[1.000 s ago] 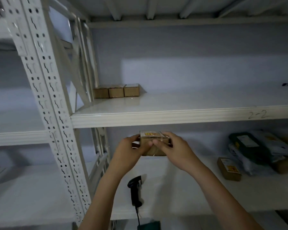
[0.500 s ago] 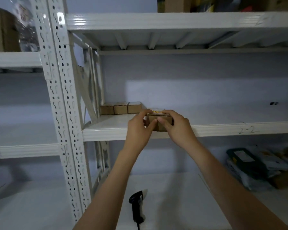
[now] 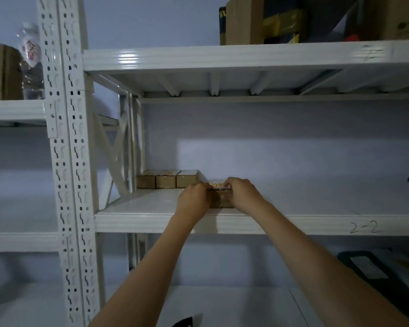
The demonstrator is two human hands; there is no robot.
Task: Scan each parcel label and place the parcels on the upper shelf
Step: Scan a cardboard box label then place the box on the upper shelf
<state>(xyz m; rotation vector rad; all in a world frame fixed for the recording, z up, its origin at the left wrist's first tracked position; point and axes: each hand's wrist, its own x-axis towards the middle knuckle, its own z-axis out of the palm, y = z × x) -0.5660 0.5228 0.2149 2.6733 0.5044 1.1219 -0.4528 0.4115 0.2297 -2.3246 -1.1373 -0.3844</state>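
Observation:
A small brown cardboard parcel (image 3: pixel 220 194) with a label on top sits on the white upper shelf (image 3: pixel 151 220), just right of a row of three similar small parcels (image 3: pixel 167 179) at the back left. My left hand (image 3: pixel 193 200) grips its left side and my right hand (image 3: pixel 242 193) grips its right side, fingers curled over the top edge. The hands hide most of the parcel. The black tip of the scanner (image 3: pixel 183 322) shows at the bottom edge on the lower shelf.
A perforated white upright (image 3: pixel 66 161) stands at the left. A dark bagged parcel (image 3: pixel 373 270) lies on the lower shelf at the right. Boxes (image 3: pixel 243 20) sit on the top shelf, and a box and plastic bottle (image 3: pixel 31 64) on the left shelf.
Both hands lifted the parcel from below the shelf edge up onto the upper shelf and moved it further in. The view tilted upward.

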